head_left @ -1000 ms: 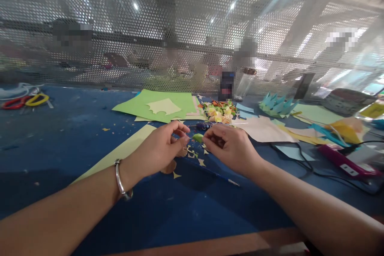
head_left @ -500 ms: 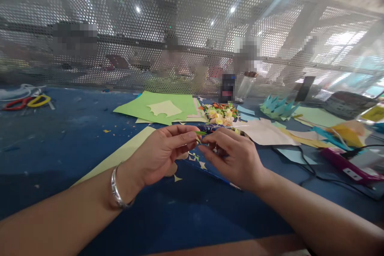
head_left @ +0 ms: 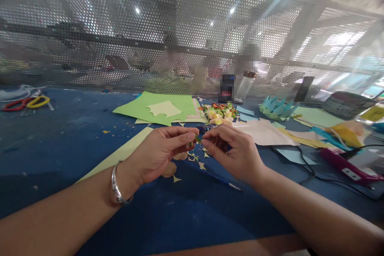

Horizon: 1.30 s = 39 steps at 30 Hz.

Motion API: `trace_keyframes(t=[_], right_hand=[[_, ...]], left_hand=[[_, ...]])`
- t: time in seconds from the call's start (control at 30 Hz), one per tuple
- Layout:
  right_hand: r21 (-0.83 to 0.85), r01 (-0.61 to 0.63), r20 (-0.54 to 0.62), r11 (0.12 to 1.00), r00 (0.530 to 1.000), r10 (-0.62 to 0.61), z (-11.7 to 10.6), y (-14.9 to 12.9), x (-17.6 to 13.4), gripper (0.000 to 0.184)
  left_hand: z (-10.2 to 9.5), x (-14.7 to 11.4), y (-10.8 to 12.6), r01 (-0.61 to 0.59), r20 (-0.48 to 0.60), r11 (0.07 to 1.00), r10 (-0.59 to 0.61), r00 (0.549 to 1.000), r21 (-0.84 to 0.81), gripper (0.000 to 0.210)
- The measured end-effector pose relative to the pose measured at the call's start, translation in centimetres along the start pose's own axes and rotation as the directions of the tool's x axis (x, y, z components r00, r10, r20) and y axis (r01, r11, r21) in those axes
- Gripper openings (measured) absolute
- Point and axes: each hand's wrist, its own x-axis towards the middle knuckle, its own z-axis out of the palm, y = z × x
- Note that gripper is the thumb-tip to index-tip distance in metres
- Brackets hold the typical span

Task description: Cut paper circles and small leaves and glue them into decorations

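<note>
My left hand (head_left: pixel 163 146), with a silver bangle on its wrist, pinches a small green paper piece (head_left: pixel 198 139) between thumb and fingertips. From the other side my right hand (head_left: pixel 234 148) meets it, thumb and forefinger closed at the piece's right end. The fingers cover most of the piece. A thin pale line shows just behind my right hand; I cannot make out what it is. Below the hands lie a blue brush-like stick (head_left: pixel 220 179), small paper scraps (head_left: pixel 202 165) and a round tan piece (head_left: pixel 169 169).
Beyond the hands sits a pile of small paper flowers (head_left: pixel 219 115). Green paper sheets (head_left: pixel 135 108) lie left of it, a pale sheet (head_left: pixel 267 132) right. Red-handled scissors (head_left: pixel 18 105) are far left. A purple power strip (head_left: pixel 345 166) with cables, a glass bottle (head_left: pixel 245 87) and a perforated screen (head_left: pixel 135 48) also stand about.
The green piece has turned between the fingertips, its end now pointing down toward my right hand. My right fingers have shifted slightly; both arms stay nearly in place.
</note>
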Motion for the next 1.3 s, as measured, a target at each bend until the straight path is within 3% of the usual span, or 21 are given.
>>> trace_keyframes(t=[0.3, 0.47, 0.63, 0.8, 1.3], right_hand=[[-0.014, -0.03, 0.046, 0.999, 0.998, 0.03, -0.1, 0.3, 0.0, 0.01], [0.005, -0.015, 0.137, 1.0, 0.991, 0.014, -0.4, 0.0, 0.0, 0.009], [0.052, -0.028, 0.191, 0.998, 0.981, 0.018, -0.8, -0.4, 0.3, 0.009], [0.094, -0.093, 0.206, 0.991, 0.976, 0.072, -0.9, -0.5, 0.2, 0.009], [0.106, -0.093, 0.241, 0.99, 0.968, 0.066, -0.8, -0.7, 0.3, 0.009]], left_hand=[[-0.4, 0.1, -0.3, -0.053, 0.068, 0.994, 0.047, 0.997, 0.092, 0.02], [-1.1, 0.4, -0.8, -0.132, 0.153, 0.971, 0.102, 0.983, 0.201, 0.022], [-1.5, 0.4, -0.3, -0.127, 0.218, 0.97, 0.081, 0.973, 0.207, 0.017], [-1.5, 0.4, -0.1, -0.107, 0.223, 0.973, 0.06, 0.973, 0.205, 0.016], [-2.1, 0.6, -0.1, -0.191, 0.259, 0.922, 0.104, 0.96, 0.337, 0.013]])
